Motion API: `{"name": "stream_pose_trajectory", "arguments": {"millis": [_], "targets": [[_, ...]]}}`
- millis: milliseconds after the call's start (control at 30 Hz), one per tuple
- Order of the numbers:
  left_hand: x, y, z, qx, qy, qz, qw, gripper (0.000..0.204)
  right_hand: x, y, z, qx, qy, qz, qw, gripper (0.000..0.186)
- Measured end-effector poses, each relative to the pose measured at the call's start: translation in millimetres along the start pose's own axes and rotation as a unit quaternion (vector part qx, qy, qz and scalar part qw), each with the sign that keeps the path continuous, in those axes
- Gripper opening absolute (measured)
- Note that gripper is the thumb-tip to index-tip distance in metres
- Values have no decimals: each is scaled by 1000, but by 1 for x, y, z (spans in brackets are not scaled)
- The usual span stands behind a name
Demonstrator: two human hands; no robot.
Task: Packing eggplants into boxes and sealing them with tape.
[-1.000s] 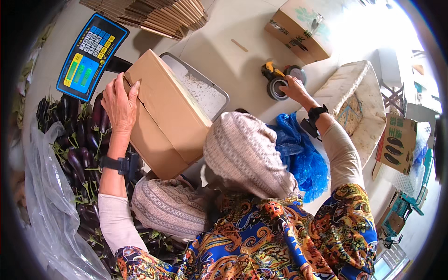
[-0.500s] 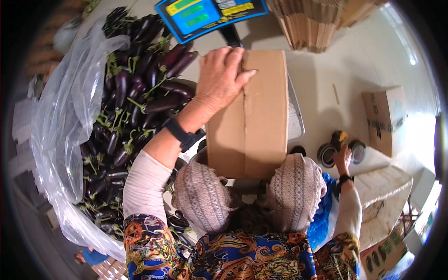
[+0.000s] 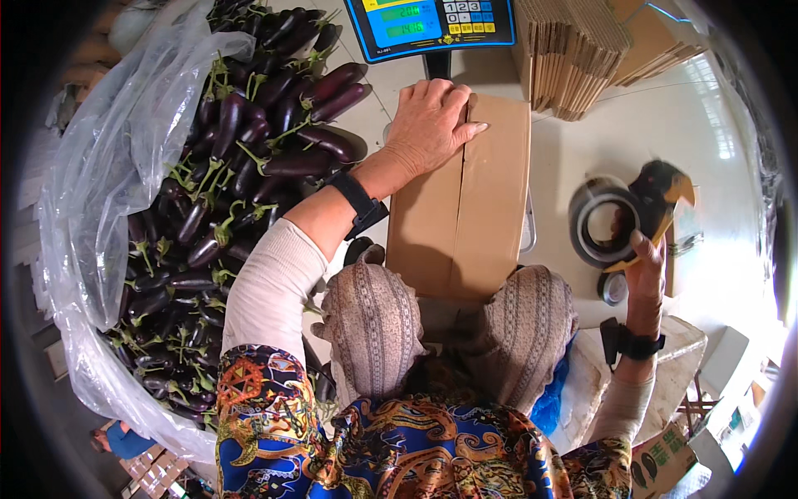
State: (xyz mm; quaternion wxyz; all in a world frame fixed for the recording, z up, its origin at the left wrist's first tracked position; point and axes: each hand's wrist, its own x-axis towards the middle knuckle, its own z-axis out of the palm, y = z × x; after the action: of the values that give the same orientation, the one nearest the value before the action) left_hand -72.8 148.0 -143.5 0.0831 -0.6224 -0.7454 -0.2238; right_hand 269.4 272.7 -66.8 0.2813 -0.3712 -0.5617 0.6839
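A closed brown cardboard box (image 3: 490, 200) stands in front of my knees, its two top flaps meeting at a lengthwise seam. My left hand (image 3: 431, 126) presses on its far left corner, fingers over the far edge and thumb across the seam, holding the flaps down. Off to the right, my right hand (image 3: 647, 279) grips a black and yellow tape dispenser (image 3: 657, 190), raised above the floor and slightly blurred. A large dark roll of tape (image 3: 584, 237) sits in the dispenser. The box rests on a metal platform, of which only the edge shows.
A heap of eggplants (image 3: 241, 158) on clear plastic sheeting (image 3: 100, 183) fills the left. Beyond the box rises a scale display (image 3: 428, 29). Flattened cartons (image 3: 573, 62) stand at the far right. A spare tape roll (image 3: 613, 289) lies on the floor near a dirty white foam box (image 3: 665, 358).
My right hand has lifted the tape dispenser off the floor and brought it up and forward. My left hand stays on the box's far corner. The whole view has shifted slightly.
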Motion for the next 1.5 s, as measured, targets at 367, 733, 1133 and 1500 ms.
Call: {"name": "stream_pose_trajectory", "arguments": {"millis": [367,733,1133,1500], "targets": [[-3,-4,1,-31,8,7,999,48,21,-61,139,-467,-227,-284,806,74],[-20,-12,-28,-433,172,-169,869,32,50,-21,166,-488,-297,-247,783,67],[-80,-6,-85,-753,-116,-272,588,27,42,-34,181,-532,-303,-229,756,68],[-79,-9,-76,-692,-55,-277,665,26,44,-36,192,-564,-307,-195,741,68]]}}
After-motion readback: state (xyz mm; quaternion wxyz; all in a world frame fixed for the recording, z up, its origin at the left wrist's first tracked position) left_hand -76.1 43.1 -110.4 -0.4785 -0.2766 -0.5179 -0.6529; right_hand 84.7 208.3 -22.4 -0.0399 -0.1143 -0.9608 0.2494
